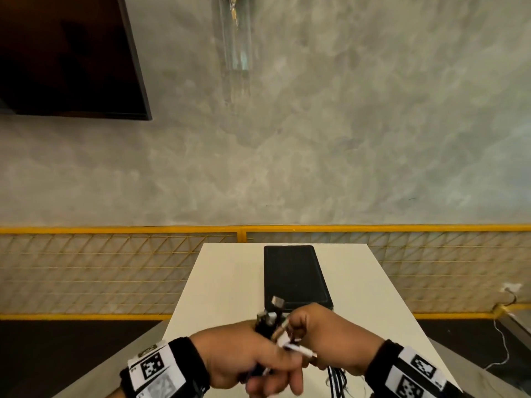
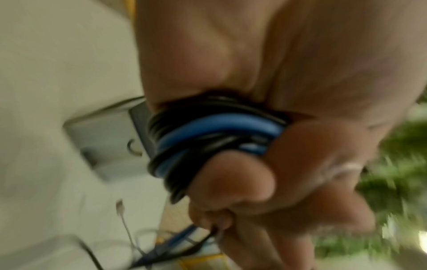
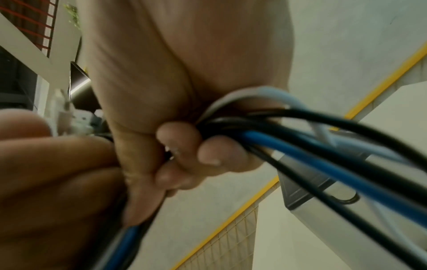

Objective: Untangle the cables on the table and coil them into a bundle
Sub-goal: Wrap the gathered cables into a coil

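A bundle of black, blue and white cables (image 1: pixel 270 326) is held above the near end of the white table (image 1: pixel 224 285), metal plug ends sticking up from it. My left hand (image 1: pixel 253 366) grips the bundle; in the left wrist view my curled fingers (image 2: pixel 233 182) wrap black and blue cable loops (image 2: pixel 208 138). My right hand (image 1: pixel 319 334) also grips the cables; in the right wrist view its fingertips (image 3: pixel 177 138) clamp black, blue and white strands (image 3: pixel 289 144) that run down to the right. Loose cable strands (image 1: pixel 336 380) hang below my right hand.
A black rectangular tray (image 1: pixel 293 277) lies on the table just beyond my hands. Behind the table runs a yellow mesh fence (image 1: pixel 115 271) against a grey wall. A white wire (image 1: pixel 501 343) trails on the floor at right.
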Available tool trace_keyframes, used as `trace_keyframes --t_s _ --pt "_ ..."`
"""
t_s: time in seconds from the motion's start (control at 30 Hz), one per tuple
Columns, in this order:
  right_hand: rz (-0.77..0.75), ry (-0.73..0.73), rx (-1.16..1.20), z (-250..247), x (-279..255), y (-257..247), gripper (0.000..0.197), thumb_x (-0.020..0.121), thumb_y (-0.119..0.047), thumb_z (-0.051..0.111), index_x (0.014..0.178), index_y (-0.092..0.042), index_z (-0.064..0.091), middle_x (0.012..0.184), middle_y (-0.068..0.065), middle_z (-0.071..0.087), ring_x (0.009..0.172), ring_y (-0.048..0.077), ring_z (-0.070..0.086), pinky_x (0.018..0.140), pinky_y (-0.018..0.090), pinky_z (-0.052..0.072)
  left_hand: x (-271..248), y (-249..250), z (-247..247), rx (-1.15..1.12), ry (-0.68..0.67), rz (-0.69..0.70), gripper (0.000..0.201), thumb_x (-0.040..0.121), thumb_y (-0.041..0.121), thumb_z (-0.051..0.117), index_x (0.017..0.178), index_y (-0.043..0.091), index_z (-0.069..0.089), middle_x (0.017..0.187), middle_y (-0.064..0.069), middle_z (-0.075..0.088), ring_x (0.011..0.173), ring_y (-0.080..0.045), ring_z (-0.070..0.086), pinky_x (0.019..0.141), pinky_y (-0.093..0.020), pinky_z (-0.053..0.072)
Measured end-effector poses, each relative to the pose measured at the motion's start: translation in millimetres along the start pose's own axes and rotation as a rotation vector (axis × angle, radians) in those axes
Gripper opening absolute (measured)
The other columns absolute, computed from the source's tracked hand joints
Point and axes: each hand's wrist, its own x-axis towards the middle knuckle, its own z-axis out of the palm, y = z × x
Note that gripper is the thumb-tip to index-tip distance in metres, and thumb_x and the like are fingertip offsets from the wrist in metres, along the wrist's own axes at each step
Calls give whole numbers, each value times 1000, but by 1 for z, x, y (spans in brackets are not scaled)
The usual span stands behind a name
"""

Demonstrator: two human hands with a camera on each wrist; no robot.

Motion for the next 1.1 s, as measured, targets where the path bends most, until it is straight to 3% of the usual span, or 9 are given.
trace_keyframes --t_s 0.1,0.17,0.23,0.37,0.47,0.63,0.8,1.03,1.1 --pt "50 41 48 4 0 2 28 70 10 55 64 -15 65 61 7 55 49 19 44 45 28 32 0 12 11 380 88 -94 24 89 35 65 111 23 67 90 0 65 65 -9 53 63 -22 44" --pt "63 49 80 4 -2 1 39 73 11 56 57 -24 63 55 -1 55 45 14 43 43 25 33 0 15 14 666 161 -103 10 87 46 63 90 38 67 78 9 59 72 -9 52 74 -27 41" --pt "43 30 133 4 -5 -3 34 75 5 56 68 -25 68 61 0 62 47 14 49 45 25 38 -3 13 12 842 221 -77 15 86 52 61 84 38 68 71 11 59 73 -8 55 78 -26 43" --pt "-11 47 165 2 -9 -8 41 77 5 52 100 -21 72 95 16 70 58 16 58 56 29 48 -1 2 4 914 315 16 26 89 42 62 110 29 67 108 6 71 100 -11 66 94 -27 50" --pt "-107 117 156 0 -12 -11 49 78 6 53 104 -30 74 107 16 61 68 22 63 59 29 51 3 1 4 1030 374 228 20 91 34 59 111 32 64 113 30 59 106 5 54 92 -15 41" --pt "-170 203 179 -8 -19 -14 59 76 4 63 103 -47 72 108 -6 62 103 19 64 88 43 56 11 -4 4 822 485 420 23 92 31 62 114 30 69 97 44 59 99 20 53 82 1 34" --pt "-151 186 347 -19 -23 -17 48 75 13 62 110 -18 70 101 10 72 80 17 70 65 32 55 4 -2 1 563 383 483 39 100 17 52 130 42 53 127 46 52 123 19 45 96 1 30" --pt "-185 251 416 -18 -24 -15 46 74 18 65 104 -15 72 100 14 73 79 18 71 63 25 54 13 -13 -4 229 468 393 54 83 63 58 130 38 55 118 18 72 111 -9 67 92 -23 52" --pt "-223 324 407 -11 -23 -15 52 72 16 68 110 -20 69 105 11 70 87 20 73 73 29 58 21 -16 -2 37 569 372 53 78 55 63 123 28 63 109 5 77 104 -14 72 88 -26 54"
